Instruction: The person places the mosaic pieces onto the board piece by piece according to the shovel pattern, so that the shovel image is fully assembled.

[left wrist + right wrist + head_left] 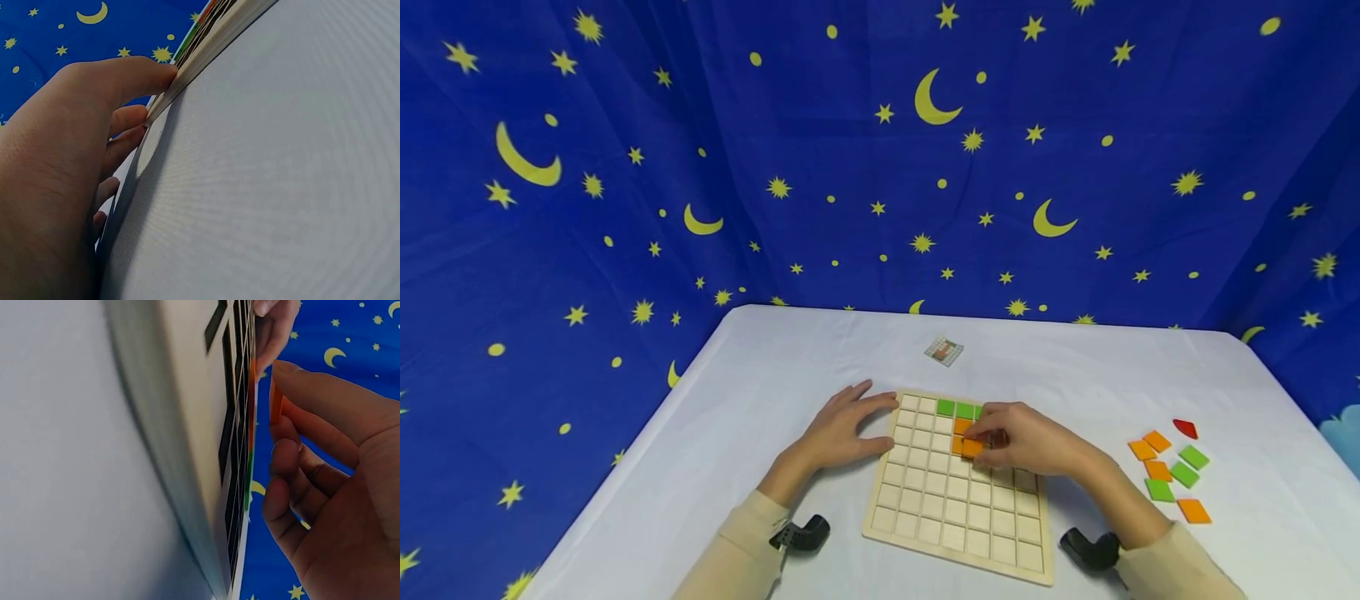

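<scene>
A wooden grid board (951, 556) lies on the table. Green square tiles (945, 407) sit in its far row, and orange tiles (962, 427) lie just nearer. My right hand (1030, 439) is over the board's right half, pinching an orange tile (277, 403) between thumb and finger. In the right wrist view that tile is held a little off the board's surface. My left hand (842, 427) stays at the board's left edge, its thumb and fingertips touching the rim. The right hand hides some of the board's squares.
Loose orange tiles (1193, 511) and green tiles (1193, 457) lie on the white table (805, 350) to the right, with a red piece (1185, 428) behind them. A small card with a grid pattern (943, 351) lies beyond the board. A blue star-and-moon cloth (850, 150) surrounds the table.
</scene>
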Demonstrator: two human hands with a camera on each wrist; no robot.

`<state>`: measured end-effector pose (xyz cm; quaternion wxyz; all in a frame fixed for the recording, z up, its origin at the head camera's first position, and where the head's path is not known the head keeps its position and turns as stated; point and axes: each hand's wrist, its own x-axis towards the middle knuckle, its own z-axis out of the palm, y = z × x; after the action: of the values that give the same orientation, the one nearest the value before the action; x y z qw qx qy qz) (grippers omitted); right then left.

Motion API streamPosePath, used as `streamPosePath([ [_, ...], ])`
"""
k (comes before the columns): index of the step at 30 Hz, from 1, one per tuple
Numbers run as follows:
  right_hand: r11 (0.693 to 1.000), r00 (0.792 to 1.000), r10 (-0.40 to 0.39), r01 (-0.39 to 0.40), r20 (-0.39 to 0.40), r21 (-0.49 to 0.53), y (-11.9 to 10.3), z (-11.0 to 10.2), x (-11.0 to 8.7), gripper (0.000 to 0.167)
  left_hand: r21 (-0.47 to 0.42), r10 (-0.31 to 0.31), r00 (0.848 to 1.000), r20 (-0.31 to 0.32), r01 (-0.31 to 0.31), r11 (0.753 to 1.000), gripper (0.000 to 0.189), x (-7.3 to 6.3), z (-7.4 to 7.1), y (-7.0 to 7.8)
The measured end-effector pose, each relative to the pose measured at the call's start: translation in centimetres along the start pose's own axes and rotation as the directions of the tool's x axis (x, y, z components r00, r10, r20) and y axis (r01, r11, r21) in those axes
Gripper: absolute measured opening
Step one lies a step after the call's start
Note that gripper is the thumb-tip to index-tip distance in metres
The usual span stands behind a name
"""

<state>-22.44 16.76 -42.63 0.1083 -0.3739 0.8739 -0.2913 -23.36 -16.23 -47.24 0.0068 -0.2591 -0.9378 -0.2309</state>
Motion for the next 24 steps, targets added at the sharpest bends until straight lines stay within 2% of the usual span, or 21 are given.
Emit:
streamPosePath([
  [6, 0.999, 0.999, -0.034, 0.034, 0.017, 0.028, -0.4, 0.6, 0.3, 0.029, -0.009, 0.004, 1.000, -0.003, -0.004, 1.000, 0.062, -0.1, 0.1, 0.0],
  [14, 1.000, 0.999, -0.030, 0.030, 0.041, 0.004, -1.0, 1.2, 0.5, 0.028, -0.004, -0.002, 1.000, -0.003, 0.002, 1.000, 0.061, -0.2, -0.1, 0.2],
  [24, 0.998, 0.998, -0.057, 0.056, 0.030, 0.023, -0.6, 1.5, 0.4, 0.029, -0.002, 0.003, 1.000, -0.004, -0.003, 1.000, 0.062, 0.1, -0.1, 0.1],
])
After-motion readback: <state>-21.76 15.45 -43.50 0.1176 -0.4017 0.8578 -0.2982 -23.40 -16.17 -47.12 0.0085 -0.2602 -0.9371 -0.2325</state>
